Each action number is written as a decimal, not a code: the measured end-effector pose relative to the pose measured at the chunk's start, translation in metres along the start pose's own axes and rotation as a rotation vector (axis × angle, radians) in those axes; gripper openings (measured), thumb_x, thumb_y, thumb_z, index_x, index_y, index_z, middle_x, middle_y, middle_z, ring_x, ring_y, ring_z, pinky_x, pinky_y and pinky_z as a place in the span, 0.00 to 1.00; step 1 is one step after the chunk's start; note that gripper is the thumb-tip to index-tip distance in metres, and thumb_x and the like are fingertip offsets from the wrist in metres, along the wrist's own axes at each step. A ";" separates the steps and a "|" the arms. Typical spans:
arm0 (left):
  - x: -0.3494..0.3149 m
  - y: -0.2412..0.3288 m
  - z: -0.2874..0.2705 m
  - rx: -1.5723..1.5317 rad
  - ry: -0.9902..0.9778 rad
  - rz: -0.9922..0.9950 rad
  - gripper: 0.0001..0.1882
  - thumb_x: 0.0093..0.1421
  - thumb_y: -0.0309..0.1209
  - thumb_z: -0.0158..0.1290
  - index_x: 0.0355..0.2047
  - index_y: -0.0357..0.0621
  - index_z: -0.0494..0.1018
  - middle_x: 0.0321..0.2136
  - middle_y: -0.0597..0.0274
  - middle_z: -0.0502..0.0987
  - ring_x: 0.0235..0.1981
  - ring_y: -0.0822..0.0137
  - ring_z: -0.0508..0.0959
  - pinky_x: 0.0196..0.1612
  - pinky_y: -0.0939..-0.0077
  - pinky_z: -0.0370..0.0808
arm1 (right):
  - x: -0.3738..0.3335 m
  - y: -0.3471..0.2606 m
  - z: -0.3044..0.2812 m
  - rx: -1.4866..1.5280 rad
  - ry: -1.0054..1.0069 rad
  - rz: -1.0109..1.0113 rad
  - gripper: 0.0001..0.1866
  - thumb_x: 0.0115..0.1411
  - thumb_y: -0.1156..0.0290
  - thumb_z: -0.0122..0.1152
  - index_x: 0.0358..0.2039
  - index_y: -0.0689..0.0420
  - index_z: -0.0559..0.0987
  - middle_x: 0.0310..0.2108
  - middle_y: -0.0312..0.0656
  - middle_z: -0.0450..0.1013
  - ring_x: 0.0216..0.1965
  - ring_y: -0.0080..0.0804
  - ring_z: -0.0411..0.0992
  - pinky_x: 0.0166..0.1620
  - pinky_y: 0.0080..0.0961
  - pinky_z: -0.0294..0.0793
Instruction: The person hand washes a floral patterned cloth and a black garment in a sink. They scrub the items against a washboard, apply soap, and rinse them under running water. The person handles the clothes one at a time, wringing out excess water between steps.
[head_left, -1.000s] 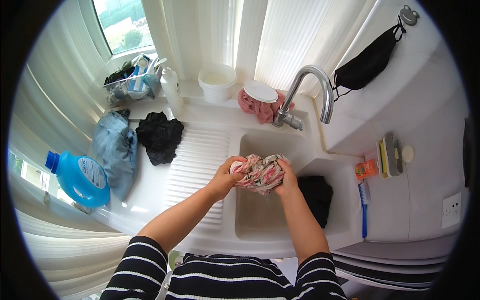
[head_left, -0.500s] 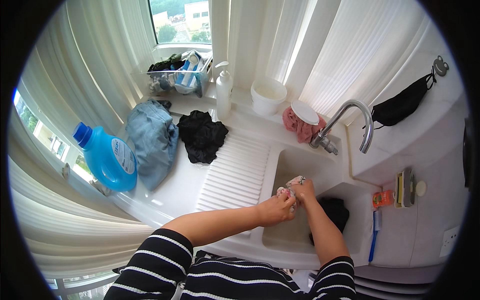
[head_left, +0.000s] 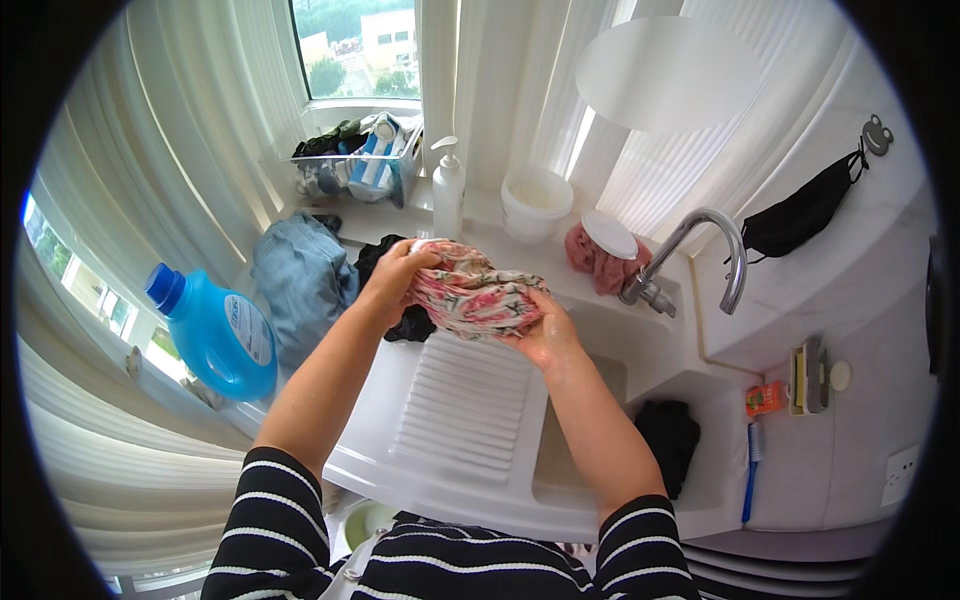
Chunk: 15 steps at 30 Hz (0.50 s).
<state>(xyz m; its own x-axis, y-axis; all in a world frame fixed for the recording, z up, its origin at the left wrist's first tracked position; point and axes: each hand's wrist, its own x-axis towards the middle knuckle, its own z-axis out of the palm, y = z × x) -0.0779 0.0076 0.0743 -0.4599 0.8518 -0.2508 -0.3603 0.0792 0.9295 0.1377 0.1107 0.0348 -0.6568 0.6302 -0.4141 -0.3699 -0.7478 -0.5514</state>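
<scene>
A floral cloth, white with pink and red flowers and green leaves, is stretched between my two hands above the sink unit. My left hand grips its left end, fingers curled into the fabric. At the other end my right hand pinches the lower right edge. Beneath the cloth lies the ribbed washboard, with the sink basin to its right under my right forearm. A black crumpled garment behind my left hand is partly covered by the hand and cloth.
Light-blue fabric and a blue detergent bottle stand left. Behind are a pump bottle, a white tub and pink cloth under a white lid. The curved tap rises right; black cloth lies beyond the basin.
Both hands have risen from the basin and moved up and left, over the washboard. The floral cloth, bunched small before, is now spread wider between them.
</scene>
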 end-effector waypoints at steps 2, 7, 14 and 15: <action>0.024 0.012 -0.040 -0.053 0.082 0.110 0.20 0.57 0.31 0.53 0.50 0.38 0.68 0.42 0.57 0.77 0.38 0.65 0.81 0.40 0.70 0.81 | 0.036 0.021 0.021 -0.023 -0.066 0.044 0.21 0.64 0.68 0.53 0.57 0.55 0.64 0.55 0.47 0.67 0.52 0.44 0.70 0.54 0.62 0.66; 0.053 -0.029 -0.072 1.282 0.499 0.272 0.34 0.59 0.52 0.52 0.64 0.63 0.61 0.68 0.47 0.47 0.66 0.38 0.51 0.62 0.44 0.59 | 0.095 0.072 0.022 -0.804 0.101 -0.168 0.23 0.60 0.67 0.60 0.55 0.59 0.70 0.49 0.45 0.71 0.48 0.37 0.71 0.53 0.46 0.69; 0.037 -0.048 -0.056 1.682 0.428 0.331 0.25 0.62 0.42 0.50 0.60 0.63 0.65 0.70 0.53 0.46 0.69 0.37 0.45 0.62 0.30 0.49 | 0.032 0.059 -0.019 -0.909 -0.028 -0.227 0.23 0.58 0.66 0.63 0.52 0.62 0.73 0.41 0.42 0.76 0.41 0.29 0.73 0.43 0.28 0.73; 0.033 -0.050 -0.052 1.676 0.454 0.514 0.26 0.60 0.39 0.52 0.60 0.58 0.66 0.68 0.50 0.49 0.68 0.38 0.48 0.62 0.33 0.51 | 0.011 0.046 -0.036 -0.865 -0.058 -0.223 0.22 0.58 0.66 0.63 0.51 0.62 0.73 0.40 0.41 0.77 0.40 0.29 0.74 0.41 0.27 0.74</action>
<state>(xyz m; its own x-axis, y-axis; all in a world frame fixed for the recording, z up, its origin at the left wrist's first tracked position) -0.1177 0.0053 0.0056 -0.5148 0.7873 0.3393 0.8534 0.5085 0.1151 0.1369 0.0910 -0.0211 -0.6698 0.7130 -0.2073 0.1165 -0.1749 -0.9777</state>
